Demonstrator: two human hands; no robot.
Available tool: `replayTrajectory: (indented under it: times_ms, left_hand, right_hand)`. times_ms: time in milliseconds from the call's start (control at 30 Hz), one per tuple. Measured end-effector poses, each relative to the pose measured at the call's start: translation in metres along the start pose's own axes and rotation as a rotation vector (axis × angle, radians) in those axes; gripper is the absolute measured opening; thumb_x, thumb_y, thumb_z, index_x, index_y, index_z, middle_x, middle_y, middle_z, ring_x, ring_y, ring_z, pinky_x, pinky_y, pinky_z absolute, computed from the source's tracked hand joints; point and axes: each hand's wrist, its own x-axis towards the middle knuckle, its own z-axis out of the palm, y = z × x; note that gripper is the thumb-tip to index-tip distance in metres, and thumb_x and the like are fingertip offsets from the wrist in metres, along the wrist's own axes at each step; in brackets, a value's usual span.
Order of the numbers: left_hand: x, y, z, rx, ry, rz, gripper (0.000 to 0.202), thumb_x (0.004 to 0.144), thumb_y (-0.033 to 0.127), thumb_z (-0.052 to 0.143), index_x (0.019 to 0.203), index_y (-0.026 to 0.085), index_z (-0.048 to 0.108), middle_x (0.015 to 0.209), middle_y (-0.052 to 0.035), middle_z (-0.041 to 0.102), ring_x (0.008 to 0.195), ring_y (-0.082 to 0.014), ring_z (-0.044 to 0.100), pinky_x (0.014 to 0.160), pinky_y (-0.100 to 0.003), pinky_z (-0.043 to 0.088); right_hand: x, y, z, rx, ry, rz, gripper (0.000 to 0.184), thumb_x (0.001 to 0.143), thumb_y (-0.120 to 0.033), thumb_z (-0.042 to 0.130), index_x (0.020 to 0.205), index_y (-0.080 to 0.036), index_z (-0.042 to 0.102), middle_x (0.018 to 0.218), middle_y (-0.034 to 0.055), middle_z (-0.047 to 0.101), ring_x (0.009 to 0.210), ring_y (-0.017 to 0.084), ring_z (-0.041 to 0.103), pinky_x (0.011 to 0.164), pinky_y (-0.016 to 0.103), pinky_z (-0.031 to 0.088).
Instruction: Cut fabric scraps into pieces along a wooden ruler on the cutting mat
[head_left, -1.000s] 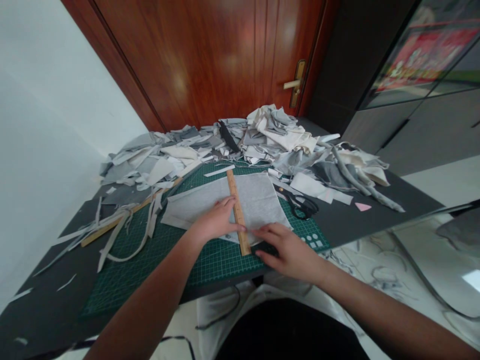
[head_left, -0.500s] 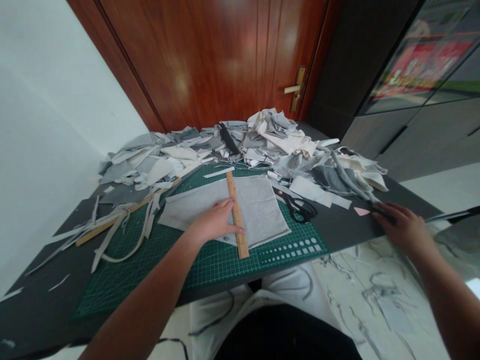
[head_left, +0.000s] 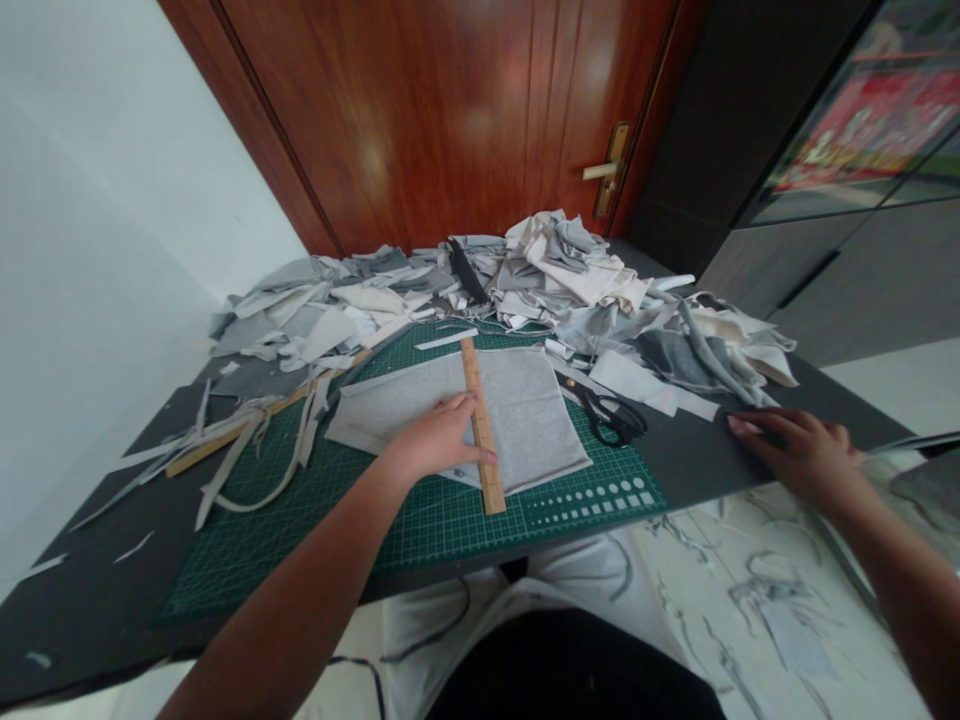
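Note:
My left hand (head_left: 442,438) holds a wooden ruler (head_left: 486,440) down across a folded piece of light grey fabric (head_left: 534,420), its thumb and fingertips along the ruler's left side. The fabric lies on a green cutting mat (head_left: 442,535). At the right end of the table, my right hand (head_left: 799,455) has its fingers closed around a small pink piece (head_left: 744,427) that looks like tailor's chalk; the fingers mostly cover it. Black-handled scissors (head_left: 611,415) lie at the fabric's right edge.
Grey and white fabric scraps (head_left: 570,265) are heaped along the back of the dark table (head_left: 686,470). Fabric strips (head_left: 296,440) and a long wooden stick (head_left: 202,452) lie to the left. Offcuts litter the floor (head_left: 720,580) at the right. A wooden door (head_left: 420,120) stands behind.
My right hand has come over the pink piece, which lay bare beside its fingertips before; a dark thing at those fingers is now out of sight. My left hand stays on the ruler.

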Motion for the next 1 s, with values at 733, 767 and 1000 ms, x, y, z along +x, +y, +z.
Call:
replayTrajectory:
  times_ms: [733, 767, 1000]
  left_hand:
    - [-0.003, 0.003, 0.001, 0.022, -0.002, 0.0, 0.083, 0.076, 0.053, 0.08, 0.142, 0.018, 0.044, 0.161, -0.0172, 0.04, 0.149, -0.0315, 0.039, 0.121, -0.039, 0.033]
    - [-0.003, 0.002, 0.002, 0.018, 0.004, 0.009, 0.083, 0.076, 0.053, 0.08, 0.142, 0.018, 0.044, 0.16, -0.0169, 0.041, 0.149, -0.0313, 0.04, 0.121, -0.04, 0.033]
    - [-0.004, 0.003, 0.004, -0.016, -0.004, 0.007, 0.095, 0.07, 0.056, 0.084, 0.146, 0.021, 0.039, 0.163, -0.0165, 0.037, 0.15, -0.0348, 0.037, 0.123, -0.045, 0.03]
  right_hand:
    - [-0.031, -0.309, -0.035, 0.87, -0.624, -0.687, 0.01, 0.08, -0.02, 0.073, 0.089, -0.017, 0.074, 0.082, 0.0019, 0.072, 0.073, 0.015, 0.064, 0.071, 0.025, 0.048]
    - [-0.028, -0.317, -0.032, 0.822, -0.61, -0.741, 0.01, 0.079, -0.018, 0.075, 0.088, -0.016, 0.074, 0.082, 0.002, 0.071, 0.073, 0.014, 0.064, 0.071, 0.025, 0.048]
    - [-0.013, -0.319, -0.02, 0.774, -0.579, -0.932, 0.019, 0.088, -0.021, 0.069, 0.106, -0.019, 0.077, 0.099, 0.007, 0.071, 0.087, 0.017, 0.068, 0.083, 0.03, 0.052]
